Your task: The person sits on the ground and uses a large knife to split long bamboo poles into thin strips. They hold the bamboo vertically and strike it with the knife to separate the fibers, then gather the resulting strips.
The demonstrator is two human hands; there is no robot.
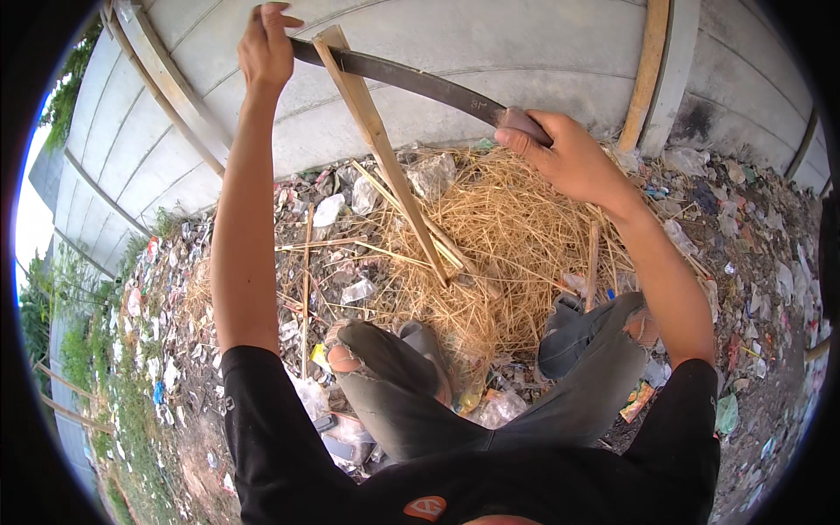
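A machete point(411, 79) with a long dark blade stretches across the far side of the view. My right hand point(573, 162) is wrapped round its brown handle. At the other end my left hand point(267, 52) has its fingers closed at the blade's tip; part of that grip is hidden. A split wooden stake point(376, 136) stands tilted between my arms, its upper end against the blade. The stake's lower end rests among straw and sticks in front of my knees.
A heap of straw point(516, 236) lies between my feet and a grey panel wall point(542, 61). Litter and plastic scraps point(359, 290) cover the ground. Wooden posts point(646, 79) lean on the wall. Green weeds point(83, 341) grow at the left.
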